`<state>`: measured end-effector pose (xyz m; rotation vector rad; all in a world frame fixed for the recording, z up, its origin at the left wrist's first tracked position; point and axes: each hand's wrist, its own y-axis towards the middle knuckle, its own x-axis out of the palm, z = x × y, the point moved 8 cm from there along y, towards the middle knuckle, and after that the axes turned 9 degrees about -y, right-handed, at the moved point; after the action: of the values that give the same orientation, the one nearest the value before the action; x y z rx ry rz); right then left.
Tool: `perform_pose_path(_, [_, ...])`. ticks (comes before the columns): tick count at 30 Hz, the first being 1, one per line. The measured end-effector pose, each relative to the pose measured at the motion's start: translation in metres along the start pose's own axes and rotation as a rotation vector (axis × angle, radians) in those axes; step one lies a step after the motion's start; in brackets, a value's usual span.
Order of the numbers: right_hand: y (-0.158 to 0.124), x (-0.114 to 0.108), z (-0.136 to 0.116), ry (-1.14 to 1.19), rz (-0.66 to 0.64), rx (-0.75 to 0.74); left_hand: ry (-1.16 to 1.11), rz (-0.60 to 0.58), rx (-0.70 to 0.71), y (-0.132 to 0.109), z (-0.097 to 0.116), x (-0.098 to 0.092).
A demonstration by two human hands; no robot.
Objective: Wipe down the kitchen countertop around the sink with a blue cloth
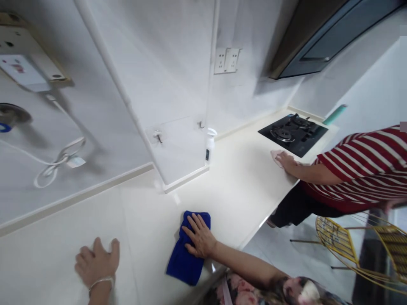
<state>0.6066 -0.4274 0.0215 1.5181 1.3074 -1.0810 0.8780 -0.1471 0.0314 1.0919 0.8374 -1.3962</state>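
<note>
On a folded dark blue cloth [186, 264] lies my right hand [200, 238], palm down with the fingers spread, pressing it against the white countertop [149, 237]. The cloth reaches close to the counter's front edge. Farther left, my left hand [98, 263], with a light bracelet at the wrist, is over the counter. Its fingers are apart and slightly bent, and nothing shows in them. Whether it touches the surface I cannot tell.
At right, a person in a red striped shirt [359, 169] has a hand on a pale cloth [276, 156] beside a black gas hob [292, 133]. A white spray bottle [210, 146] stands by the wall column [178, 97]. Yellow chairs [337, 239] stand on the floor; a cord [60, 159] hangs left.
</note>
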Motion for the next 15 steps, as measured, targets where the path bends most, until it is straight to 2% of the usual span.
perform_pose_path(3, [-0.018, -0.001, 0.026, -0.022, 0.059, 0.041, -0.069, 0.006, 0.010, 0.002, 0.000, -0.002])
perform_pose_path(5, [-0.031, -0.004, 0.053, -0.057, 0.104, 0.104, -0.073, -0.032, -0.004, 0.003, -0.002, 0.002])
perform_pose_path(8, [-0.059, -0.014, 0.105, -0.140, 0.172, 0.280, -0.059, -0.110, -0.054, 0.007, -0.011, 0.010])
perform_pose_path(11, [-0.096, -0.028, 0.157, -0.233, 0.236, 0.496, -0.024, -0.233, -0.043, 0.010, -0.017, 0.013])
perform_pose_path(13, [-0.119, -0.037, 0.185, -0.282, 0.263, 0.607, 0.031, -0.299, -0.005, 0.011, -0.018, 0.008])
perform_pose_path(15, [-0.136, -0.043, 0.206, -0.310, 0.274, 0.675, 0.090, -0.302, 0.000, 0.010, -0.020, -0.002])
